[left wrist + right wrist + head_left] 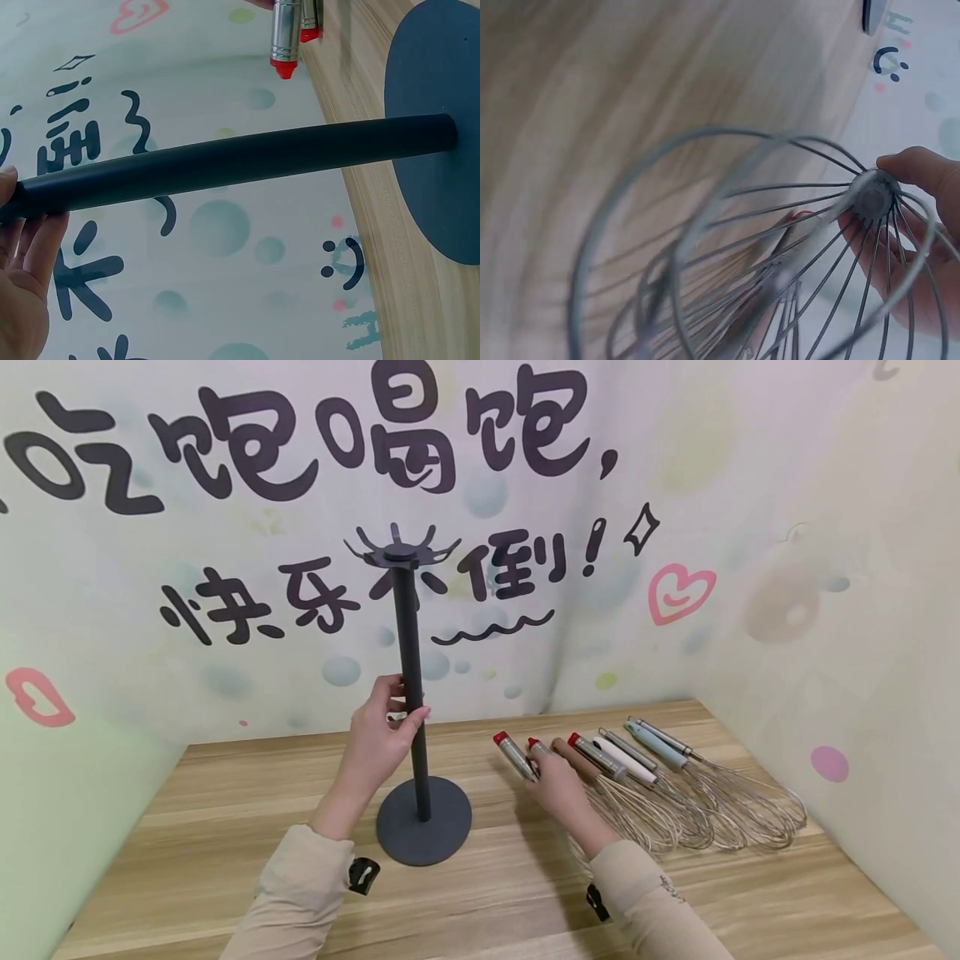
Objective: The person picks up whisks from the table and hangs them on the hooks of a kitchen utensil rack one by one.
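Note:
A dark utensil stand (408, 635) rises from a round base (450, 835) on the table, with curved hooks round its top. My left hand (378, 735) grips the pole around its middle, thumb in front. To the right of the stand, my right hand (558, 789) holds the leftmost whisk (513, 756) low on its metal, red-tipped handle. In the right wrist view, the thumb and fingers close around the whisk's collar (874, 196), where the wires fan out toward the camera. A second red-tipped whisk (534, 744) lies right behind this hand, partly hidden.
Several more whisks lie side by side at the right, among them one with a brown handle (573, 757), one white (626, 760) and one light blue (660, 745). Their wire heads overlap near the table's right edge. A printed backdrop (525, 668) stands behind the table.

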Available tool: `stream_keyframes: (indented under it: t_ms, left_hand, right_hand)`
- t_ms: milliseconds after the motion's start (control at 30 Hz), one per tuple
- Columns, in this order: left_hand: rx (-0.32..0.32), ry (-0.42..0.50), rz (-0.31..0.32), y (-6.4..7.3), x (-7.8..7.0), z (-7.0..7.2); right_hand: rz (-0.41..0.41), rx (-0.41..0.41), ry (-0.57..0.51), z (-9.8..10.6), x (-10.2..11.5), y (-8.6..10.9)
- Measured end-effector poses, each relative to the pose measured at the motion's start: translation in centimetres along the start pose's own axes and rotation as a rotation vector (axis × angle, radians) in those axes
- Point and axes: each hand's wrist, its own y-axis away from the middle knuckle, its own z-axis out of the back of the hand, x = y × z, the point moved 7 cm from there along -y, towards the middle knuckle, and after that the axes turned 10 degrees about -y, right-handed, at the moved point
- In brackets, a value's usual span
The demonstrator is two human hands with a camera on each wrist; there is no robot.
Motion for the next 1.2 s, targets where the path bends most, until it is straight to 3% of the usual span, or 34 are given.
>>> stream_keyframes:
  t_ms: [400,600,1200]
  left_hand:
    - [0.015,0.026,0.033,-0.1,0.4,-0.1]
    - [0.033,0.053,0.069,-0.3,0.5,-0.1]
    - [0.166,0.080,0.179,-0.4,1.0,-0.3]
  right_hand:
    - [-0.003,-0.078,-0.185,1.2,0.9,-0.3]
    - [0.017,-0.138,-0.219,2.0,1.2,-0.5]
    - [-0.079,-0.131,-0.416,3.2,1.5,-0.9]
